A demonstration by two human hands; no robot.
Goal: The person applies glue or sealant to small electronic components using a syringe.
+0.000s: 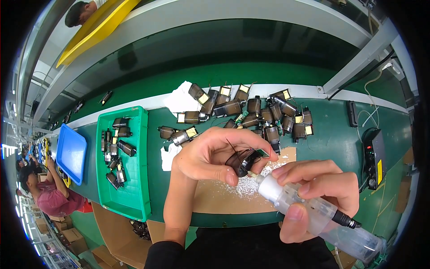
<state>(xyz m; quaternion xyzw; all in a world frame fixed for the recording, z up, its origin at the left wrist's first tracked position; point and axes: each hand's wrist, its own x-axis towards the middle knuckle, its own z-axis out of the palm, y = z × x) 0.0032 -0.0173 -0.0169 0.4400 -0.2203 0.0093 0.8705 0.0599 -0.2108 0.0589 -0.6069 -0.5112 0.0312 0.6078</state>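
Note:
My left hand [204, 157] is closed around a small dark translucent device [240, 166] with a thin dark wire and a green circuit board at its end. My right hand [329, 186] grips a thick translucent dispenser bottle [307, 210] with a white collar and a black fitting on its side. The bottle's narrow tip points at the end of the device; whether they touch, I cannot tell. Beneath both hands lies a brown cardboard sheet [215, 197] strewn with white crumbs [246, 188].
Several similar devices [228, 107] are heaped beyond my hands, beside white cloths [183, 96]. Left stand a green tray [145, 179] holding more devices and a blue tray [71, 152]. A black box with a red light [374, 157] sits right. A person in red [53, 197] works far left.

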